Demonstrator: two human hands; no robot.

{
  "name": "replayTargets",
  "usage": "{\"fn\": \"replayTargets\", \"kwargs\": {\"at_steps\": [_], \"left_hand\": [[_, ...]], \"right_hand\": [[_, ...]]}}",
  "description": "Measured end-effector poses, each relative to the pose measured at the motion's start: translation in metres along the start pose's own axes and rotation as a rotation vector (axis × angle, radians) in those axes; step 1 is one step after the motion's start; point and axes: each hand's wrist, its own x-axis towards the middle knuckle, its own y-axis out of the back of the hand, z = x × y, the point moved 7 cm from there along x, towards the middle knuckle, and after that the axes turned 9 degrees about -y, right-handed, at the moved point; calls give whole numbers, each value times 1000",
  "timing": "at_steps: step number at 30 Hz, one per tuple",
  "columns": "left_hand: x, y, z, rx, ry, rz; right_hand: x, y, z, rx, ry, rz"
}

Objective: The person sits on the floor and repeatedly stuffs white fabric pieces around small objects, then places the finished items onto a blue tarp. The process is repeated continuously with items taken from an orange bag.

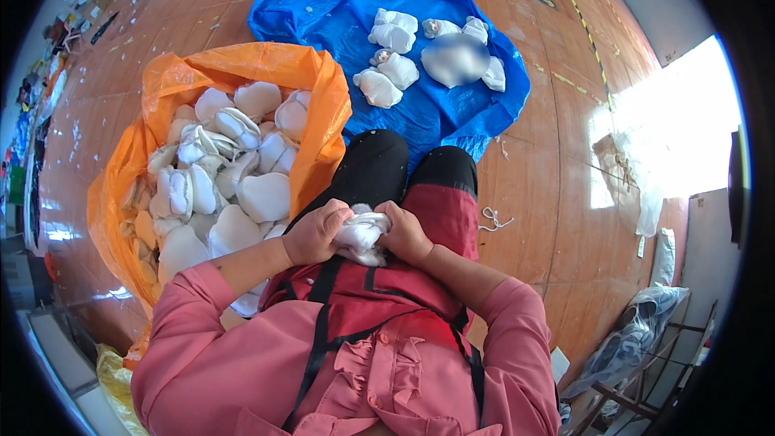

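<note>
A crumpled white fabric piece (pixel 362 232) with a folded rim is held in front of my lap. My left hand (pixel 316 234) is closed on its left side, with the thumb on top. My right hand (pixel 405 234) pinches its right edge. The underside of the piece and some fingertips are hidden. To the left of my legs, an open orange sack (pixel 329 105) holds many rounded white fabric pieces (pixel 263 196), several of them with stitched edges. My left forearm passes over the sack's near side.
Beyond my knees a blue sheet (pixel 311 0) lies on the reddish tiled floor (pixel 549 218). Several white bundles (pixel 378 87) rest on it; one spot is blurred. A white string (pixel 495 219) lies right of my knees. Clear plastic (pixel 638 323) covers a rack at lower right.
</note>
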Motion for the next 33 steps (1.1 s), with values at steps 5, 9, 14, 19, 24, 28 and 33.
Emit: {"fn": "replayTargets", "kwargs": {"at_steps": [5, 9, 14, 19, 24, 28, 33], "left_hand": [[-1, 1, 4, -29, -20, 4], [-5, 0, 6, -48, -13, -1], [-4, 0, 4, -59, 18, 16], [-8, 2, 2, -75, 96, 39], [2, 12, 12, -89, 83, 30], [5, 19, 12, -251, 234, -61], [5, 9, 11, -171, 324, 40]], "right_hand": [[-13, 0, 1, 36, 8, -30], [-27, 4, 2, 300, 24, -188], [-22, -2, 6, 323, -121, -219], [-13, -8, -2, 271, -78, -139], [-11, -11, -2, 166, -23, -107], [-11, -10, -8, 126, 18, -71], [-9, -12, -8, 96, 22, -33]]}}
